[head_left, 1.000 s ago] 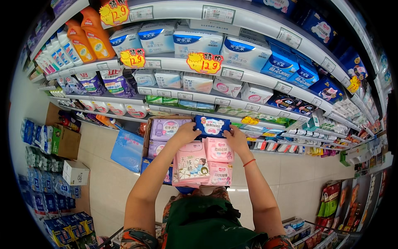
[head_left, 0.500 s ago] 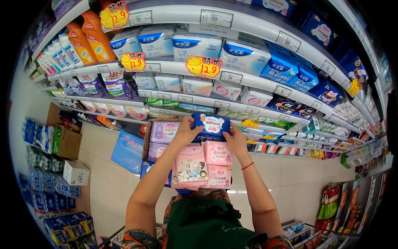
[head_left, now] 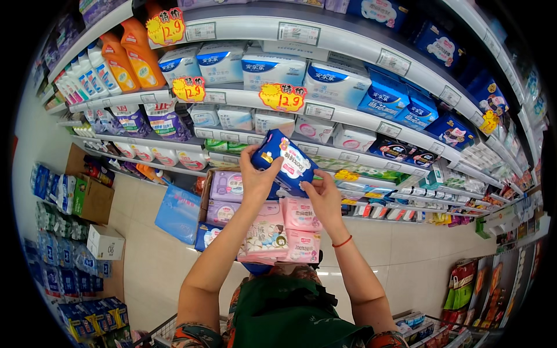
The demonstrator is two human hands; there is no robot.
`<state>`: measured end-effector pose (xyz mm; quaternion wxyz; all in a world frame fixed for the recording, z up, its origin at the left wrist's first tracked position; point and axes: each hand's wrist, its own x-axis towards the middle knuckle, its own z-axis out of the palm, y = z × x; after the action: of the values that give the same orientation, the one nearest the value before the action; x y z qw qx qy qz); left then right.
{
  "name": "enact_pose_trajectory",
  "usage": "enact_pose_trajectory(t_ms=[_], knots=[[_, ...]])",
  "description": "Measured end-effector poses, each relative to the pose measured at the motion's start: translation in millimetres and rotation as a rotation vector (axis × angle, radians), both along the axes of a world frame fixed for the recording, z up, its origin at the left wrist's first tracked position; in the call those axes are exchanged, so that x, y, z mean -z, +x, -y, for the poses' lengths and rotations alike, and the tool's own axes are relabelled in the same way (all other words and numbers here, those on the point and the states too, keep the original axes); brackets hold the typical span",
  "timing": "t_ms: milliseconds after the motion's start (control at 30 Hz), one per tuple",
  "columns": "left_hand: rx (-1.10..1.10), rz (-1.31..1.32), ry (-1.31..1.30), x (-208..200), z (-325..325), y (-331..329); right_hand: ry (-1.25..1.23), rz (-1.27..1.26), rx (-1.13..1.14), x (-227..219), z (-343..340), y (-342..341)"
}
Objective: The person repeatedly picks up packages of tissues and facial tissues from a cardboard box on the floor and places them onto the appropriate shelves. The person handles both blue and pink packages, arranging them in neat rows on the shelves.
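Blue pack (head_left: pixel 293 164) is held up in two hands over the far side of an open carton (head_left: pixel 205 196), in front of stocked store shelves (head_left: pixel 246 29). It is tilted, its left end raised toward the shelves and its right end dipped, with the printed face turned up and the lettering seen upside down. The left end is gripped by the left hand (head_left: pixel 260 174), whose thumb is laid across the face. The lower right corner is pinched between the thumb and fingers of the right hand (head_left: pixel 325 200), above whose wrist a red cord (head_left: pixel 342 241) is worn. Whether the pack is touching those below it cannot be told.

The carton is filled with lilac packs (head_left: pixel 228 185) at the left, pink packs (head_left: pixel 302 214) at the right and a flower-printed packet (head_left: pixel 264 239) between them; a second blue pack (head_left: pixel 207 236) is seen at the near left corner. A green apron (head_left: pixel 284 313) is worn below. Beside the carton, a light blue bag (head_left: pixel 178 213) is spread on the tiled floor (head_left: pixel 400 249). White-and-blue boxes (head_left: pixel 274 69) and orange bottles (head_left: pixel 139 58) are lined up above.
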<state>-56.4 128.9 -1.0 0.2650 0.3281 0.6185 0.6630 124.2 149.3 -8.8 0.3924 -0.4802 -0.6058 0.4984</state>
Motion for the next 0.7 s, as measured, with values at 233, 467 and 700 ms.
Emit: enact_pose_trajectory(t_ms=[233,467,700], knots=[[0.034,0.23,0.081,-32.8,11.4,23.4,0.003,-0.057,-0.07,-26.2,21.7,-2.7],[0.19,0.09,0.016,-31.2,17.2,29.4,0.035,0.108,-0.12,-39.5,23.9,7.1],[0.545,-0.26,-0.183,-62.6,24.9,17.0,0.286,0.234,0.085,-75.2,7.3,28.2]])
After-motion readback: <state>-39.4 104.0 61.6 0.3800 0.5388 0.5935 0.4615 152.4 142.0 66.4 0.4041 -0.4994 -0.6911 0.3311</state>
